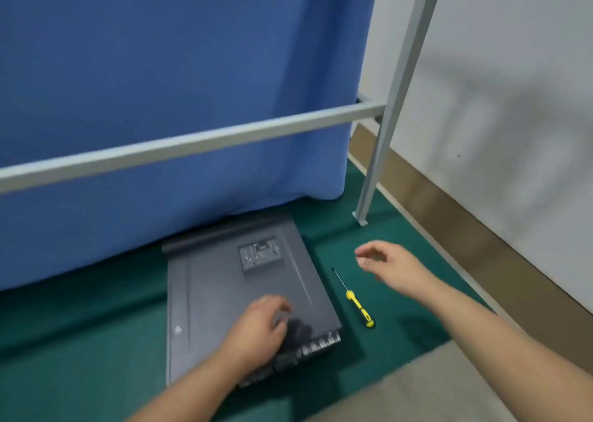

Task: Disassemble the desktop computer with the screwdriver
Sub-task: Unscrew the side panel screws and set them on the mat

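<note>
A flat dark grey desktop computer case (224,280) lies on the green mat, with a label patch near its far end and ports along its near edge. My left hand (260,328) rests on top of the case near that port edge, fingers loosely curled and holding nothing. A screwdriver (353,298) with a yellow handle and thin black shaft lies on the mat just right of the case. My right hand (388,264) hovers above the mat to the right of the screwdriver shaft, fingers relaxed and empty.
A blue curtain (179,94) hangs behind the case, crossed by a grey metal bar (199,141). A grey frame leg (372,178) stands at the back right. The green mat (80,341) ends at a beige strip at the near right; a wall runs along the right.
</note>
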Available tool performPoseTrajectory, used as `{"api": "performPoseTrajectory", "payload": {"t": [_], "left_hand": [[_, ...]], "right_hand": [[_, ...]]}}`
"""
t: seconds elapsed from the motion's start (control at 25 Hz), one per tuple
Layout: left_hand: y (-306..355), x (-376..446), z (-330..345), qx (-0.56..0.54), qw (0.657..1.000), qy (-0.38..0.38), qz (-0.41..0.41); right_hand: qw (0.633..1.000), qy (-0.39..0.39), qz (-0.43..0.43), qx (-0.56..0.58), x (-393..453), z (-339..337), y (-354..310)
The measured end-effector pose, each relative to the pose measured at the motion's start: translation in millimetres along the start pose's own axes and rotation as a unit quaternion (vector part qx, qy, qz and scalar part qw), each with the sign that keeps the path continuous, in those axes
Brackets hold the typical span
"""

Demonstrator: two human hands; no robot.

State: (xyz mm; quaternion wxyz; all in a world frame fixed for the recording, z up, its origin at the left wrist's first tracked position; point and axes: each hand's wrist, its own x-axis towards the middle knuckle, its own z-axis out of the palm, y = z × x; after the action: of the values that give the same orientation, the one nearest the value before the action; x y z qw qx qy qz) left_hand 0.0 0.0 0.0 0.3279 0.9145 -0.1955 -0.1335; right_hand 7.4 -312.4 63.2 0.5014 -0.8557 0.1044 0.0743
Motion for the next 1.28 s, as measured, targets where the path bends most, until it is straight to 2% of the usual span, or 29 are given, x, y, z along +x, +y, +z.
{"api": "performPoseTrajectory", "payload": {"t": [0.08,0.2,0.4,0.52,0.64,0.8,0.92,1.0,1.16,1.24,1.28], "left_hand": [[4,27,19,0.062,0.998,0.013,0.012],[-1,36,53,0.076,0.994,-0.017,-0.073],[-17,24,84,0.141,0.987,0.005,-0.081],[-17,24,85,0.158,0.984,0.01,-0.078],[-15,23,84,0.154,0.985,0.013,-0.081],[-14,25,82,0.145,0.986,0.01,-0.083],[-15,24,82,0.123,0.989,0.009,-0.079],[-15,23,79,0.084,0.993,0.009,-0.076],[0,26,72,-0.058,0.991,0.018,-0.119],[19,19,73,-0.179,0.974,0.029,-0.138],[31,15,75,-0.259,0.954,0.038,-0.146]], "right_hand": [[0.989,-0.024,0.101,-0.104,18,11,49],[0.958,-0.08,0.198,-0.189,42,39,128],[0.935,-0.065,0.214,-0.274,75,86,175],[0.925,-0.028,0.199,-0.322,83,105,182],[0.924,-0.019,0.202,-0.324,90,111,185],[0.958,-0.03,0.207,-0.196,79,99,179],[0.981,-0.012,0.192,-0.001,47,88,159],[0.976,-0.004,0.174,0.134,14,85,139],[0.964,-0.014,0.14,0.224,-56,86,107],[0.959,-0.014,0.14,0.247,-87,96,97],[0.956,-0.014,0.147,0.254,-100,102,93]]}}
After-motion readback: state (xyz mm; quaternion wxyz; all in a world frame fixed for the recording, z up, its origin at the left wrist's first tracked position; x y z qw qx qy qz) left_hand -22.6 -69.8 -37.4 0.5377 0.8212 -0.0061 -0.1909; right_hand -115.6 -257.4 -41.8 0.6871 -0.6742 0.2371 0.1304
